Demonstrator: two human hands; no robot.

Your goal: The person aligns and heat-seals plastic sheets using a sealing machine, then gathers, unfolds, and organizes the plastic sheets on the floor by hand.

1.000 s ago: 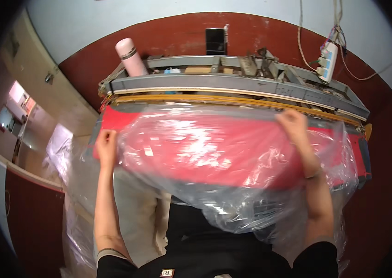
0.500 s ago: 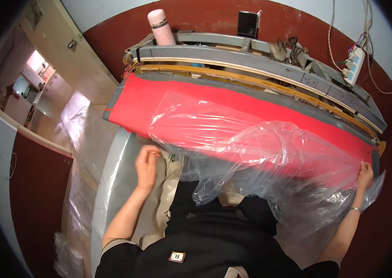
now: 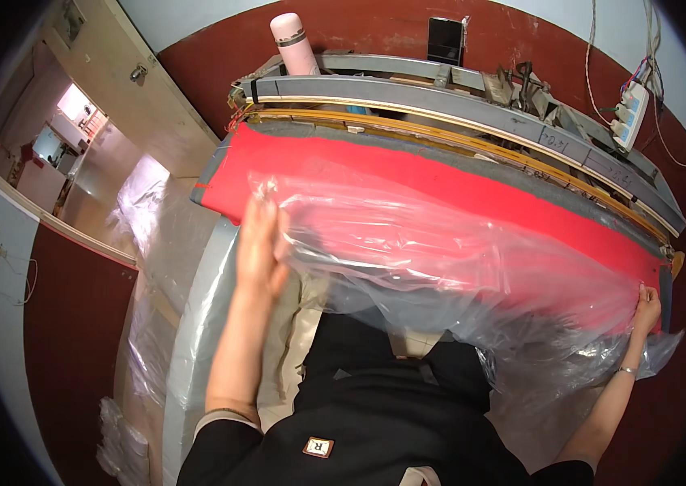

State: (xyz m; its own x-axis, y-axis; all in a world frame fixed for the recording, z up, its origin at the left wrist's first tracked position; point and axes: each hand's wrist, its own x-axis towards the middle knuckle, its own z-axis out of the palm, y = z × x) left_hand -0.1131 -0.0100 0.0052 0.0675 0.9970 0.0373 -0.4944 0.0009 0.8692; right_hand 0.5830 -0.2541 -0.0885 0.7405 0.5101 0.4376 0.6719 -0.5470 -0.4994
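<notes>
A clear plastic sheet (image 3: 408, 243) is spread across a long red padded board (image 3: 359, 166) with grey edges, its lower part hanging over the near side in folds. At the left end my left hand (image 3: 260, 247) is raised over the red surface, somewhat smeared by motion. Its fingertips look closed on the sheet's upper left corner. Over at the right end, my right hand (image 3: 647, 309) pinches the sheet against the board's near edge. Between both hands the plastic is stretched, with creases running toward the right.
Behind the board run a grey metal rail (image 3: 440, 109) and yellow strips. A pink flask (image 3: 294, 47), a dark phone (image 3: 445, 40) and metal tools (image 3: 521, 85) stand there. A white power strip (image 3: 629, 117) hangs at right. Bundled plastic (image 3: 144, 194) lies by the open door (image 3: 128, 73).
My left hand has moved up from below the board's near edge to the sheet's left corner, which it now lifts. The sheet is flatter; my right hand keeps its hold.
</notes>
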